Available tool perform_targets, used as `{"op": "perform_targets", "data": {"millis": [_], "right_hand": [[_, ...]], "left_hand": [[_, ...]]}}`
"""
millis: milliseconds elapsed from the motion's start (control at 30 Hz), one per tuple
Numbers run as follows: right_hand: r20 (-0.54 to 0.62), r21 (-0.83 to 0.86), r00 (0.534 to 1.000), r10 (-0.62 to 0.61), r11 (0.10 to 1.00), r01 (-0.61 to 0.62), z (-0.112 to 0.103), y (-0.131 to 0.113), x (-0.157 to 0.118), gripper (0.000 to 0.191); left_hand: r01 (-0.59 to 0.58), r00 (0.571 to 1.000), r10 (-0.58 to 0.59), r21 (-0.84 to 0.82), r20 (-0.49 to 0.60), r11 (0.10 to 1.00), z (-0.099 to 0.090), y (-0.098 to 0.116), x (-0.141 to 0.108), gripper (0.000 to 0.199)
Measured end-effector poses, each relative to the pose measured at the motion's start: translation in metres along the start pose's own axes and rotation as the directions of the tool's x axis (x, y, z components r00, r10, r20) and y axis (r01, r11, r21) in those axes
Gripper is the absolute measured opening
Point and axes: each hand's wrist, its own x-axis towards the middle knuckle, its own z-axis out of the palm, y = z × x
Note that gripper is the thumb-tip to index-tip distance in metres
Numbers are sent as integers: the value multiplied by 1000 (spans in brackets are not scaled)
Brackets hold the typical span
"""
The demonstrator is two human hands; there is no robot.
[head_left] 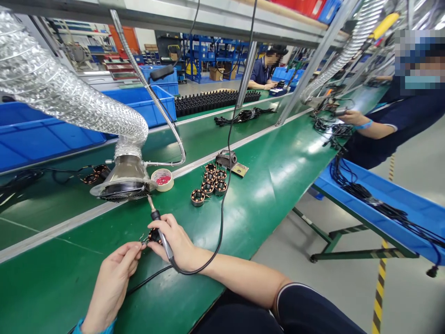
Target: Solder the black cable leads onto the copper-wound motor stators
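My right hand (172, 241) is shut around a black-handled soldering iron (162, 229), whose metal tip points up and away toward the fume hood. Beside its fingers sits a small dark wound stator (155, 235), partly hidden by the hand. My left hand (114, 278) comes in from the lower left, with its fingertips pinching thin wire leads (143, 240) at the stator. Several copper-wound stators (208, 181) lie a short way ahead on the green bench mat (264, 222).
A foil-ducted fume hood (125, 178) hangs just above the bench, next to a tape roll (162, 180). A black iron cord (222, 185) crosses the mat. A co-worker's hand (352, 118) works among cables at the right, above a blue cable tray (375, 199).
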Motion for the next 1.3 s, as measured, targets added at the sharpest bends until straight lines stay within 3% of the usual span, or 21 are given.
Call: {"op": "perform_targets", "data": {"millis": [167,300,433,567,733,867,1300], "right_hand": [[-36,71,999,-11,997,14,-1,-5,2,45],[-164,106,985,-48,992,66,-2,-9,7,41],[-306,116,949,-74,987,114,-6,-14,7,20],[-414,84,909,-34,994,75,-13,-16,-1,13],[-444,90,891,-92,985,147,-15,-17,-7,25],[-432,90,887,-161,971,220,-15,-19,-6,24],[-421,72,896,-142,979,190,-15,-24,-6,24]], "left_hand": [[-52,999,51,53,15,997,5,5,-1,38],[-97,995,94,67,41,993,4,8,3,34],[-85,995,82,59,49,995,2,8,5,30],[-79,995,76,55,63,995,1,9,5,29],[-70,996,68,29,55,997,1,11,5,31],[-50,997,49,18,59,999,1,12,5,32],[-11,996,12,-16,90,1000,-3,11,9,30]]}}
